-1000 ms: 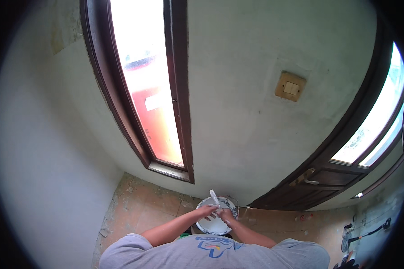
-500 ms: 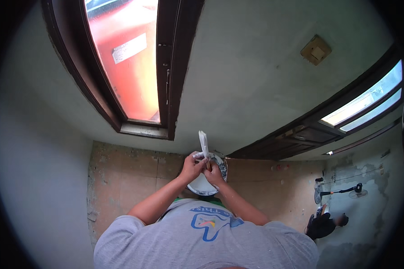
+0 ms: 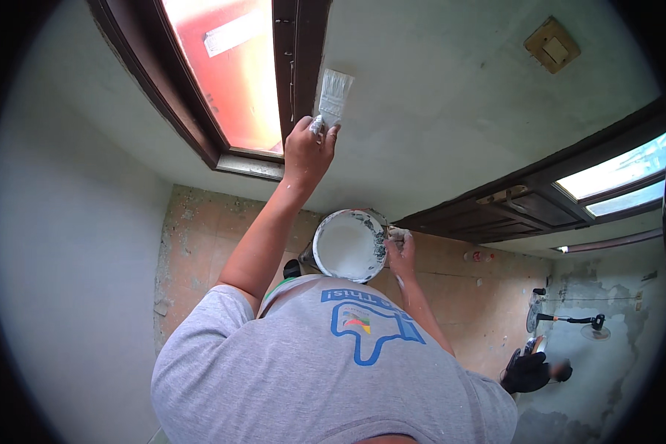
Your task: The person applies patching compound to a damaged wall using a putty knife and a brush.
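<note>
My left hand (image 3: 308, 154) is raised in front of the wall beside the window frame. It is closed around a paintbrush (image 3: 334, 95), whose pale bristles point up and are coated in white. Below, a round bucket (image 3: 319, 260) of white paint stands close to my body, its inner right side smeared dark. At the bucket's right edge is my right hand (image 3: 402, 259), fingers closed and whitened. Something small and pale shows at those fingertips; whether it is an object or the bucket's edge is unclear.
A dark wooden window frame (image 3: 300, 59) borders the wall (image 3: 414, 126) on the left. To the right are a light switch (image 3: 552, 46), a dark door (image 3: 522, 211) and a standing fan (image 3: 570, 320). Another person (image 3: 527, 371) in dark clothing is at the lower right.
My hands have parted from above the bucket. The left has carried the paintbrush up to the wall; the right has moved to the bucket's right edge. The paint surface shows more fully.
</note>
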`<state>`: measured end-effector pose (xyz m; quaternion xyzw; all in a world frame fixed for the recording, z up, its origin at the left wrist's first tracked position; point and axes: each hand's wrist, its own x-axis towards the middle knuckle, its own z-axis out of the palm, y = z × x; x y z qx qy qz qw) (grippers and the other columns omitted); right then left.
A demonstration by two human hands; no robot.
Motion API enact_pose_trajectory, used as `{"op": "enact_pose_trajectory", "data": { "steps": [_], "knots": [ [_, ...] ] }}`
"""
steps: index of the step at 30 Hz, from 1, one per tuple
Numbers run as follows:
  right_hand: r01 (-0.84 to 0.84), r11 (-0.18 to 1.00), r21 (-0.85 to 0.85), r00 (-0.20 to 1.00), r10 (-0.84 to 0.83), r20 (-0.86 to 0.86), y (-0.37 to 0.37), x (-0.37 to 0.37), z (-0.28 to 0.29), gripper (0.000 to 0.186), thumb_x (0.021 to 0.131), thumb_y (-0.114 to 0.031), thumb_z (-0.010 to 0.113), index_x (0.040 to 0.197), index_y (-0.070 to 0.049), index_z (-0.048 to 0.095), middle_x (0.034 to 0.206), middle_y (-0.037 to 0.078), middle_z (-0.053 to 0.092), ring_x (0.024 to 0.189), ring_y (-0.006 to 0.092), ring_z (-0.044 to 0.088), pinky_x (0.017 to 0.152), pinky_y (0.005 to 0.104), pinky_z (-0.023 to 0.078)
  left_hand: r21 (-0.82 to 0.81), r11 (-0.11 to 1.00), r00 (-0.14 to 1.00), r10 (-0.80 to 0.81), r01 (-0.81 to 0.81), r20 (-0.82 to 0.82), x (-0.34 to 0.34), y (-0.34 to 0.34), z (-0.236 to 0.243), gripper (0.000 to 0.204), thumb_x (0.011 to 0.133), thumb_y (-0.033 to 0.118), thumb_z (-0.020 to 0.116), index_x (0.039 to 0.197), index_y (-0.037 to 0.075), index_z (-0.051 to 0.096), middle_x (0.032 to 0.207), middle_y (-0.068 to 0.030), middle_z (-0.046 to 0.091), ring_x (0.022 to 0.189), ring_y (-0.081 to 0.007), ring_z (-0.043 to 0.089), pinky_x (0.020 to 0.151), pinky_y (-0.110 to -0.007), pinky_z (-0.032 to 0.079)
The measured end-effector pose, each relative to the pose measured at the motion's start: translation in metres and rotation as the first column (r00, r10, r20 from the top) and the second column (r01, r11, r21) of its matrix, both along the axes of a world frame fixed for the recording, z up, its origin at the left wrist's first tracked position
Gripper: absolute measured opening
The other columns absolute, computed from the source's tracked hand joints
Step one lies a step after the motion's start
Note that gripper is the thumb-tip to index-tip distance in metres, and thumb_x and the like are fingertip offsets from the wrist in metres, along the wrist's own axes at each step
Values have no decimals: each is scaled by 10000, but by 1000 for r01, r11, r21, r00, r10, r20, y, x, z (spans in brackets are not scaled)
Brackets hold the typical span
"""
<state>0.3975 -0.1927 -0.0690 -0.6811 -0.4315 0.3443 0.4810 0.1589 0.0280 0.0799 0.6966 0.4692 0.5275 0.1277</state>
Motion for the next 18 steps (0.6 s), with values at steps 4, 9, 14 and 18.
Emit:
{"op": "enact_pose_trajectory", "data": {
  "steps": [4, 9, 14, 18],
  "knots": [
    [13, 999, -37, 998, -15, -60, -5, 6, -5, 292, 816, -140, 712, 1073, -61, 599, 921, 32, 606, 820, 137, 559, 774, 307, 472, -24, 998, 998, 60, -61, -28, 1, 7, -2, 190, 872, 130, 717, 806, -21, 622, 736, -101, 578, 598, -217, 636, 554, -321, 523],
    [-32, 999, -27, 999, 32, -13, 5, 2, 1, 297, 818, -136, 709, 1082, -64, 595, 920, 31, 603, 815, 132, 551, 773, 304, 472, -19, 996, 994, 90, -91, -60, 1, 15, -8, 201, 867, 144, 721, 793, -12, 617, 726, -102, 566, 591, -224, 619, 568, -337, 513],
    [-35, 999, -32, 998, 34, -44, 9, 1, 1, 298, 821, -132, 705, 1088, -66, 591, 920, 29, 597, 814, 129, 546, 768, 300, 470, -76, 993, 994, 81, -87, -70, 4, 18, -5, 222, 864, 182, 700, 781, 6, 591, 768, -140, 547, 683, -358, 609, 624, -441, 500],
    [-45, 999, -11, 998, 45, -35, 10, 0, 7, 293, 821, -118, 702, 1086, -63, 590, 909, 18, 590, 802, 117, 535, 759, 287, 467, -51, 992, 990, 108, -113, -87, 2, 22, -6, 223, 858, 177, 703, 773, 4, 592, 776, -141, 547, 694, -362, 608, 630, -446, 499]
  ]
}}
